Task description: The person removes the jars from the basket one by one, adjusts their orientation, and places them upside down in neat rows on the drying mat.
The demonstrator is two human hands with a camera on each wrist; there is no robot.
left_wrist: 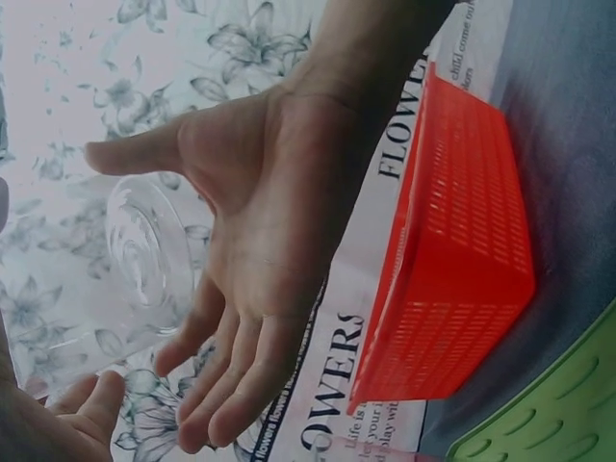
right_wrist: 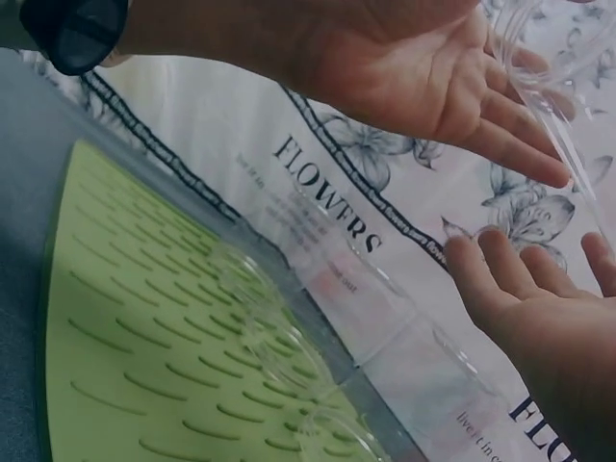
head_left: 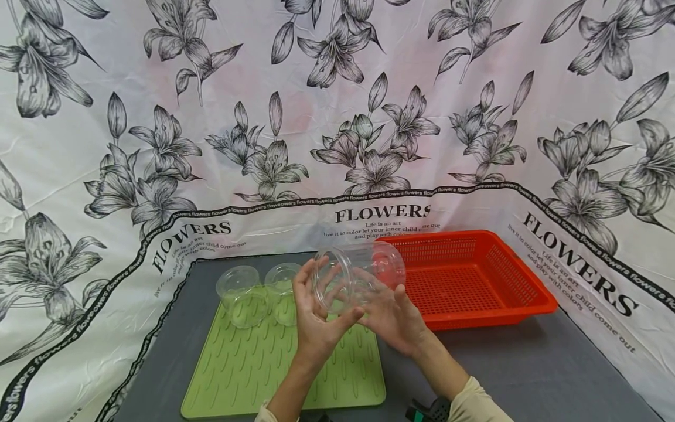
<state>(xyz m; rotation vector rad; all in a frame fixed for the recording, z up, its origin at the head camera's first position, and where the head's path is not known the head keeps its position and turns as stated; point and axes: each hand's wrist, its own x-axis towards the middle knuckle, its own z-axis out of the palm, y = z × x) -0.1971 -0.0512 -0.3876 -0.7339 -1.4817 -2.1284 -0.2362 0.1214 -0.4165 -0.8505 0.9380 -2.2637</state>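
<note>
A clear plastic cup (head_left: 389, 265) lies sideways in the air, its wide rim to the left and its base to the right. My left hand (head_left: 319, 331) holds it at the rim end, fingers behind and thumb below. Beside the cup's body is my right hand (head_left: 394, 321), slightly blurred, its thumb and fingers spread. In the left wrist view, the right palm (left_wrist: 274, 212) faces the cup (left_wrist: 144, 245) with fingers loosely extended; whether it touches is hard to tell. Left fingers (right_wrist: 525, 135) lie along the rim in the right wrist view.
Two more clear plastic cups (head_left: 241, 298) stand at the back of a green ridged mat (head_left: 279, 372). To the right sits a red perforated basket (head_left: 490, 319) on the grey tabletop (head_left: 532, 369). A flower-printed curtain (head_left: 285, 228) hangs behind and around the table.
</note>
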